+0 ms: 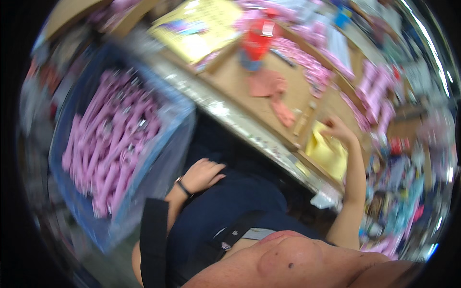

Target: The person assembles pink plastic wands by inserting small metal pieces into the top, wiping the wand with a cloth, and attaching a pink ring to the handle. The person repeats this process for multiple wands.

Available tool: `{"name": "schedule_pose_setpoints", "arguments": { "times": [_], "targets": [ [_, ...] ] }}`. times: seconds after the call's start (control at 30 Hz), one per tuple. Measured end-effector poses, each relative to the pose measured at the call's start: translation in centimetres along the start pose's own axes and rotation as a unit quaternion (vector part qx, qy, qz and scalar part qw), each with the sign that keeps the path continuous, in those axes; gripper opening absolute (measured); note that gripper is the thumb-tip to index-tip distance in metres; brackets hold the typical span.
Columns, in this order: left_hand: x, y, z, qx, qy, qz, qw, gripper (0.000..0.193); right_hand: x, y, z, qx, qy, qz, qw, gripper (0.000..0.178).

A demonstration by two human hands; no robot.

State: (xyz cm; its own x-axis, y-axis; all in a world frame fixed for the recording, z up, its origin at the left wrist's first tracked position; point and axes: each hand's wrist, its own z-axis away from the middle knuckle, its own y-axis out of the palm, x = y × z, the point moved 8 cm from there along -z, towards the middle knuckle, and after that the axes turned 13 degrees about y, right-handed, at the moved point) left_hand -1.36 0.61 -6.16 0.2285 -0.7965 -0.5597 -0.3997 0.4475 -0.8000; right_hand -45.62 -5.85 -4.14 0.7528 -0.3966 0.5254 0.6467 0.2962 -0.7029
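Note:
My left hand [204, 175] lies on my dark-clothed lap, fingers stretched out, holding nothing. A dark band circles that wrist. At the right end of the workbench, my right hand [337, 130] has its fingers curled at the upper end of a piece of yellow cloth [326, 153]; blur softens the fingertips. The cloth lies in a shallow cardboard tray [225, 77]. Up and left of this hand, a salmon-coloured cloth piece [269, 86] lies flat. Behind it stands a red bottle-like thing with a blue lower end [257, 41].
Left of me is a blue plastic-lined bin [180, 110] heaped with long pink pieces [113, 139] with shiny metallic ends. A yellow printed sheet [197, 29] lies at the bench's back. Small pink parts [307, 62] and pink bundles [377, 93] are farther right. The bench edge [230, 115] runs diagonally before me.

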Motion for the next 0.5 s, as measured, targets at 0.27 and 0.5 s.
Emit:
{"name": "schedule_pose_setpoints", "arguments": {
  "times": [0.27,0.5],
  "targets": [
    [-1.1,-5.6,5.8,-0.11,-0.13,0.273,0.947,0.031,-4.4,-3.5,-5.1,-0.164,0.058,-0.045,0.984,0.019],
    [9.8,-17.3,22.0,-0.426,-0.262,0.271,0.823,0.026,-2.7,-1.3,-4.3,-0.313,0.044,0.189,0.93,0.042]
  ]
}}
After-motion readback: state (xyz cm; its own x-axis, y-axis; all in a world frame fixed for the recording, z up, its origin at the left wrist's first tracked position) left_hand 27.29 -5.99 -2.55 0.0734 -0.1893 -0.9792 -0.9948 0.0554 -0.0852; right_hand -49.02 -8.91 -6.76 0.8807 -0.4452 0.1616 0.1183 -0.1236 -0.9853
